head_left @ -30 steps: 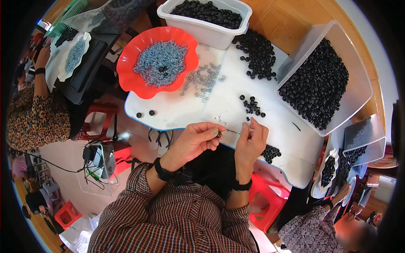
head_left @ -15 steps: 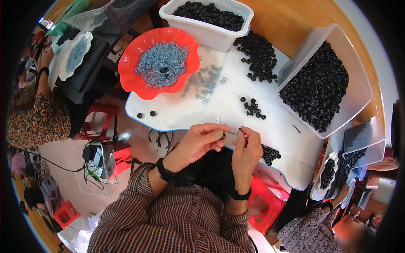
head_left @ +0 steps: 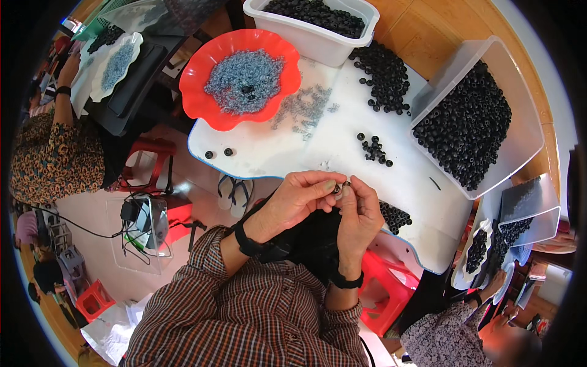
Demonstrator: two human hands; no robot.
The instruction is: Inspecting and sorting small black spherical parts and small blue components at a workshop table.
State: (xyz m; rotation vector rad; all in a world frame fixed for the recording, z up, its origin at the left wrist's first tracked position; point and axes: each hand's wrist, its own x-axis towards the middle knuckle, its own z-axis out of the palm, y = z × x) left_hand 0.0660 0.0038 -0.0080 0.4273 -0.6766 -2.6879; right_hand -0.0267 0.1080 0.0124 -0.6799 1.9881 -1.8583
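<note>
Left hand [head_left: 299, 202] pinches a black bead [head_left: 336, 189] tightly between thumb and forefinger, by the near edge of the table [head_left: 299, 158]. Right hand [head_left: 359, 214] meets it from the right, thumb and forefinger closed on a small dark piece [head_left: 347, 183] just beside the bead; whether the two touch is too small to tell. Just right of the grip, partly behind the right hand, a cluster [head_left: 396, 218] of black beads lies on the table. Beyond the grip and slightly right is a smaller group [head_left: 373, 150]; farther that way spreads a heap [head_left: 385, 78], with a white tub [head_left: 306, 35] of beads to its left. Well right of the grip, a clear box [head_left: 454, 72] holds many more. Beyond the grip and left stands a red dish [head_left: 194, 73] of clear bits [head_left: 244, 70], others scattered on the table beside it. Left of the grip, well apart from it, sit two lone beads [head_left: 228, 152].
</note>
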